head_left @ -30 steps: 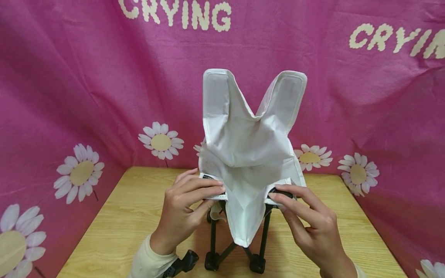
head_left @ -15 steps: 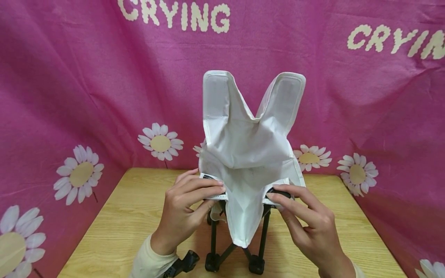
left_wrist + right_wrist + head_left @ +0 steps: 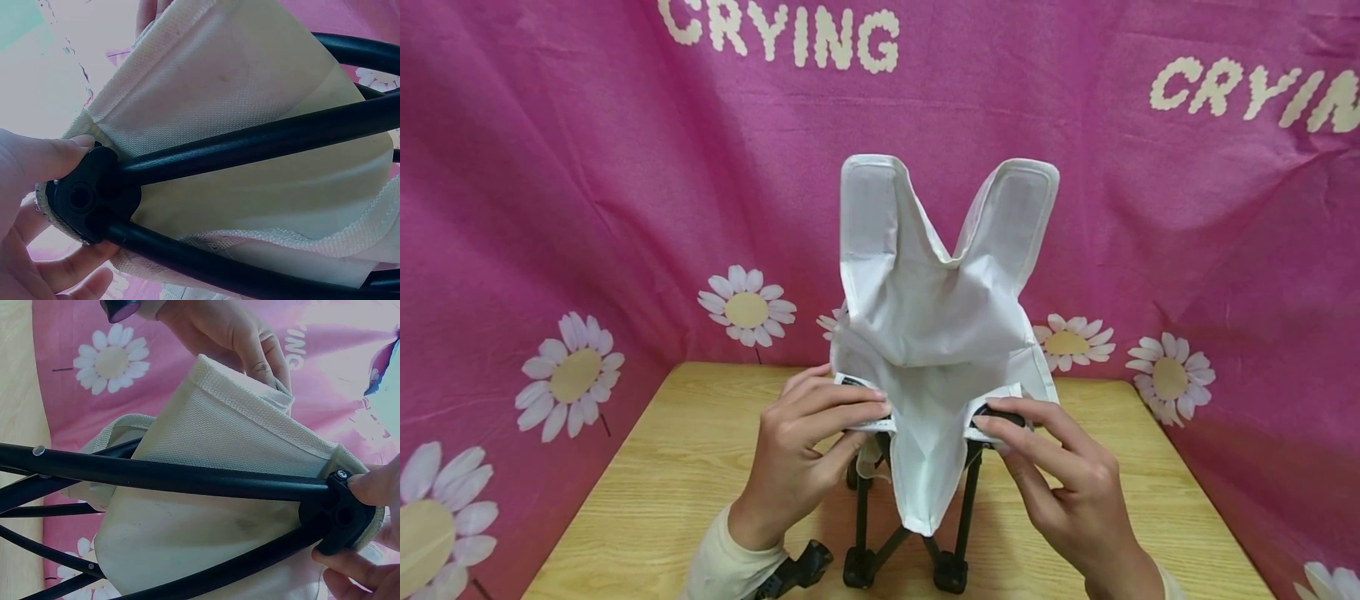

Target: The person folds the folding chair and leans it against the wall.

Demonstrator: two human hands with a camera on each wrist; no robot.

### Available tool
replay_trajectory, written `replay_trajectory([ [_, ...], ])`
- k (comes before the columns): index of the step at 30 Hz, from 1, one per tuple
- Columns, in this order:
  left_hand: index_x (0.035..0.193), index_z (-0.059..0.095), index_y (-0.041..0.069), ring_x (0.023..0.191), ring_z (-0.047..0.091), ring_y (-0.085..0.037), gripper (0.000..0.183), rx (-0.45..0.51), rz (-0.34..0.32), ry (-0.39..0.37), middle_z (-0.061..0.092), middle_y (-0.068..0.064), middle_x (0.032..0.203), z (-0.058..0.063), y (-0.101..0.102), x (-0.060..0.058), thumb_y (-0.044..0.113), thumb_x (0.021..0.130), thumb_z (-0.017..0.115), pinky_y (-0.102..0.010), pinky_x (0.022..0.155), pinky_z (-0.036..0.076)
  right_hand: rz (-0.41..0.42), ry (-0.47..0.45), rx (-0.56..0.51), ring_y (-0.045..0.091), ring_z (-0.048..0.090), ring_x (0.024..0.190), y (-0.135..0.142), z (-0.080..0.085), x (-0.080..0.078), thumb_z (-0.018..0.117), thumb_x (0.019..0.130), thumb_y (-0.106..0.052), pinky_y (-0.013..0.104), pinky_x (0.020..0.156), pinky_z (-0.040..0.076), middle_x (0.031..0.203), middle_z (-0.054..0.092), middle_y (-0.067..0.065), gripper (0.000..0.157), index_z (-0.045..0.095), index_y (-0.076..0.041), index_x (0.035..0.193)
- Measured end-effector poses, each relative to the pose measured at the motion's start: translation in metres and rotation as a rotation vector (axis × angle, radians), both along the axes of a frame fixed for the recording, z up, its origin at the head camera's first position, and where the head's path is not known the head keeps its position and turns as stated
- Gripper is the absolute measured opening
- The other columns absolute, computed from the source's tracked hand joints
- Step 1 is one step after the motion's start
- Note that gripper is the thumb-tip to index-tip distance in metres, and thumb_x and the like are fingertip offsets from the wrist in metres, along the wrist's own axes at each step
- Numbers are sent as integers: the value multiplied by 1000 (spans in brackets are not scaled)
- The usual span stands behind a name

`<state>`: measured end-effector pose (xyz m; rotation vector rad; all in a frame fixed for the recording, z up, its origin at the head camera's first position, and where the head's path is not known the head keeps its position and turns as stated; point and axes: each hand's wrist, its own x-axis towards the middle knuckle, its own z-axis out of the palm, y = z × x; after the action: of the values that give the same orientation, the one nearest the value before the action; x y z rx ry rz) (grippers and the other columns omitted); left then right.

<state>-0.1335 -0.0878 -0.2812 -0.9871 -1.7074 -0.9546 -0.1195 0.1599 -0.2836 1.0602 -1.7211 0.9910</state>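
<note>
A small folding chair with a white fabric seat [image 3: 928, 333] stands on black tube legs [image 3: 967, 508]. Two fabric flaps rise at its back, and the front edge sags between the hands. My left hand [image 3: 805, 442] pinches the front left corner, fingers on top and thumb beneath. In the left wrist view the thumb lies against a black plastic joint [image 3: 81, 197] where two tubes meet under the fabric. The front right corner is pinched by my right hand [image 3: 1071, 471]; index and middle fingertips lie on its black end piece [image 3: 1006, 414], and its black joint [image 3: 344, 515] shows below.
The chair's feet [image 3: 951, 573] rest on a light wood table [image 3: 700, 467]. Pink cloth [image 3: 1000, 75] with daisies and lettering hangs behind and at both sides. A black device [image 3: 797, 571] is strapped at the left wrist.
The two front corners have drawn slightly closer together, with both hands keeping their grip. Otherwise the chair stands much as before.
</note>
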Motion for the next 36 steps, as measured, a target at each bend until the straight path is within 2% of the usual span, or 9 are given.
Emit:
replay_trajectory([
  [11,90,72,6,87,61,-20,21,3,-1,2,68,-4,89,1,3,1,1,69,71,-41,90,38,5,-9,-6,21,59,88,0,1,0,63,83,-6,20,83,42,100,61,17,16,69,-1,96],
  [28,90,72,7,88,60,-21,21,-1,-2,1,68,-3,90,2,5,0,2,70,70,-42,89,37,0,-11,-7,18,58,86,0,1,-1,62,83,-6,18,80,41,101,61,17,16,70,-1,97],
  [36,91,72,8,88,60,-20,21,-1,3,-1,68,-3,90,0,6,0,3,71,70,-42,90,37,-15,-8,-7,17,57,85,-7,14,7,60,86,-10,16,79,41,98,62,17,16,70,-1,95],
])
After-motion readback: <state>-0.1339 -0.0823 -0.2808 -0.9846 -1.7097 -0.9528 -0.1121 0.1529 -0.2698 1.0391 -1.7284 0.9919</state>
